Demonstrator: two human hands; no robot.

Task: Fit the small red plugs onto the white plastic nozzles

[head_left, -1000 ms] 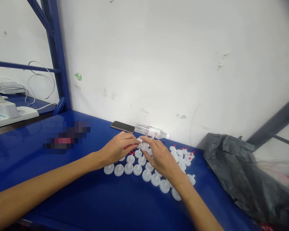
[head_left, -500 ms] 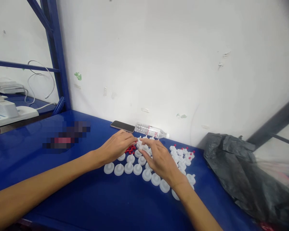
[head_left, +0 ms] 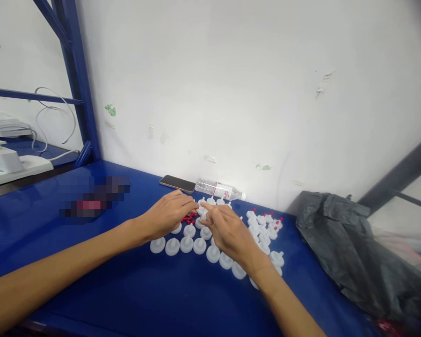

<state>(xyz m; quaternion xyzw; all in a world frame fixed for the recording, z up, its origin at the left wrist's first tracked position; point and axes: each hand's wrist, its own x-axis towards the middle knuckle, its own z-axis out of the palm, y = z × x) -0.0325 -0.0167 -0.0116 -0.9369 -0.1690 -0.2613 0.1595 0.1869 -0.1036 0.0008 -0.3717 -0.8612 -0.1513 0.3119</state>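
Several white round plastic caps with short stems (head_left: 185, 244) stand in rows on the blue table (head_left: 133, 290). A small heap of tiny red pieces (head_left: 188, 218) lies behind the rows. My left hand (head_left: 166, 216) rests over the caps with its fingertips pinched together by the red heap. My right hand (head_left: 229, 231) has its fingers curled round one white cap (head_left: 203, 214), held between both hands. More white caps fitted with red tips (head_left: 266, 223) sit in a group to the right.
A phone (head_left: 177, 183) and a lying water bottle (head_left: 219, 190) are at the wall behind the caps. A crumpled dark plastic bag (head_left: 351, 252) fills the right side. A blurred patch (head_left: 93, 199) lies at left. Blue rack posts (head_left: 73, 75) and white devices with cables stand far left.
Both hands have drawn slightly closer together over the caps; the right fingers have curled in round a white cap. The view has shifted a little.
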